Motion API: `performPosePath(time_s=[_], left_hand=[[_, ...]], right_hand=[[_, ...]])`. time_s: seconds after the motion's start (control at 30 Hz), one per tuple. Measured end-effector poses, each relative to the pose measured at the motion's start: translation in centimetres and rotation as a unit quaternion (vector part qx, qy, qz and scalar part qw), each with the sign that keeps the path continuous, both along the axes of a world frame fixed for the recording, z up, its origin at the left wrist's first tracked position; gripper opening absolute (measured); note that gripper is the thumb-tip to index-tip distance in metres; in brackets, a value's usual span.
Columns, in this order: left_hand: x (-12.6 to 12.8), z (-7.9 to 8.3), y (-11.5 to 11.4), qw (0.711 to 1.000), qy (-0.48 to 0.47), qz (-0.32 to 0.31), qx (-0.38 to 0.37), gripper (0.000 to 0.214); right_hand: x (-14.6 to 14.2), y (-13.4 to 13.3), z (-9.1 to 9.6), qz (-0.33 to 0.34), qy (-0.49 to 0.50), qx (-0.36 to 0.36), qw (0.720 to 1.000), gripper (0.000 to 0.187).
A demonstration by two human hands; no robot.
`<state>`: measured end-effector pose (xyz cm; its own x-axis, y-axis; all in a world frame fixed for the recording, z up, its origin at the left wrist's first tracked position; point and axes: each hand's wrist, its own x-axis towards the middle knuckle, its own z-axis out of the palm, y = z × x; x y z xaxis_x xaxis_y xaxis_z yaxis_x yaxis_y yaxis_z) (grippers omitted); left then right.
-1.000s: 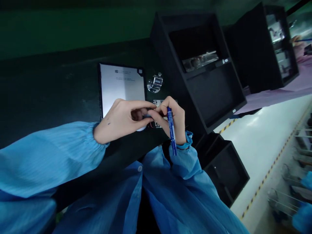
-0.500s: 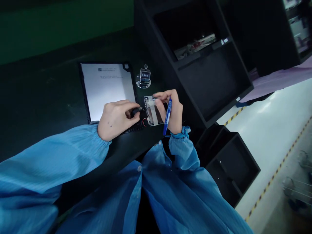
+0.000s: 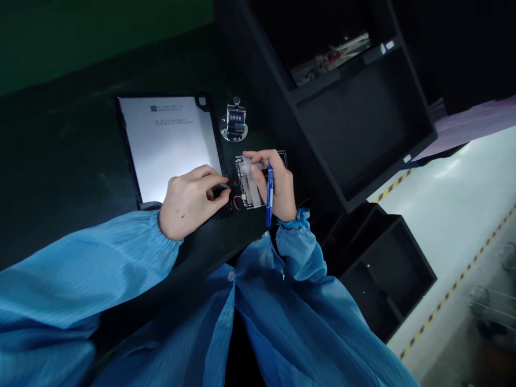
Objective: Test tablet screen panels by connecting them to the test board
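Observation:
My left hand (image 3: 194, 201) pinches a small dark part (image 3: 220, 188), mostly hidden by the fingers, at the lower right edge of a flat panel (image 3: 173, 145). The panel has a white sheet-like face, a dark frame and small printed text. My right hand (image 3: 278, 185) is closed with a blue marker pen (image 3: 270, 196) held against it. Its thumb and fingertips rest on a pale strip of tape (image 3: 252, 185) that runs across a circuit board (image 3: 245, 199). A thin red wire (image 3: 237, 202) curves beside the board's lower left corner. The board's right part lies under my hand.
A chrome tally counter (image 3: 235, 121) on a round base stands behind the board. To the right rises a black shelf unit (image 3: 366, 123), its upper opening holding loose items. Lower down is an open black bin (image 3: 395, 279). The dark green tabletop (image 3: 64, 161) extends leftward.
The camera view has shifted slightly. My right hand has moved a little left over the board, and the marker stands more upright. The left hand keeps its pinch at the panel's edge.

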<state>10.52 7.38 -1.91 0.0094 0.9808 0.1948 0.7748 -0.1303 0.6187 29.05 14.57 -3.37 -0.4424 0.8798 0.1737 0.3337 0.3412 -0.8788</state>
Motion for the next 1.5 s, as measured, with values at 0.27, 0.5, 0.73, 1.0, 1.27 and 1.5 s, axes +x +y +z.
performPosePath(time_s=[0.27,0.5,0.73,1.0,1.27,1.5], left_hand=[[0.1,0.0,0.0,1.0,0.0,0.007,0.004,0.015],[0.2,0.0,0.1,1.0,-0.008,-0.002,-0.002,0.017],[0.3,-0.4,0.3,1.0,-0.009,0.001,-0.015,0.016],[-2.3,4.0,-0.5,0.996,0.021,0.078,0.027,0.033],[-9.4,2.5,-5.5,0.965,-0.092,0.181,-0.168,0.073],[-8.2,3.1,-4.7,0.751,-0.547,0.328,-0.17,0.042]], right_hand=[[-0.1,0.0,-0.2,-0.002,-0.007,0.019,1.0,0.005],[0.3,0.5,0.1,0.04,-0.011,0.015,0.999,0.021],[-0.7,1.0,-0.5,0.016,-0.076,0.064,0.995,0.034],[-0.3,-0.5,2.0,-0.041,0.003,-0.002,0.999,0.028],[-0.8,-1.2,2.3,0.212,-0.274,0.091,0.934,0.138],[-2.0,-1.5,1.5,0.215,-0.251,0.073,0.941,0.134]])
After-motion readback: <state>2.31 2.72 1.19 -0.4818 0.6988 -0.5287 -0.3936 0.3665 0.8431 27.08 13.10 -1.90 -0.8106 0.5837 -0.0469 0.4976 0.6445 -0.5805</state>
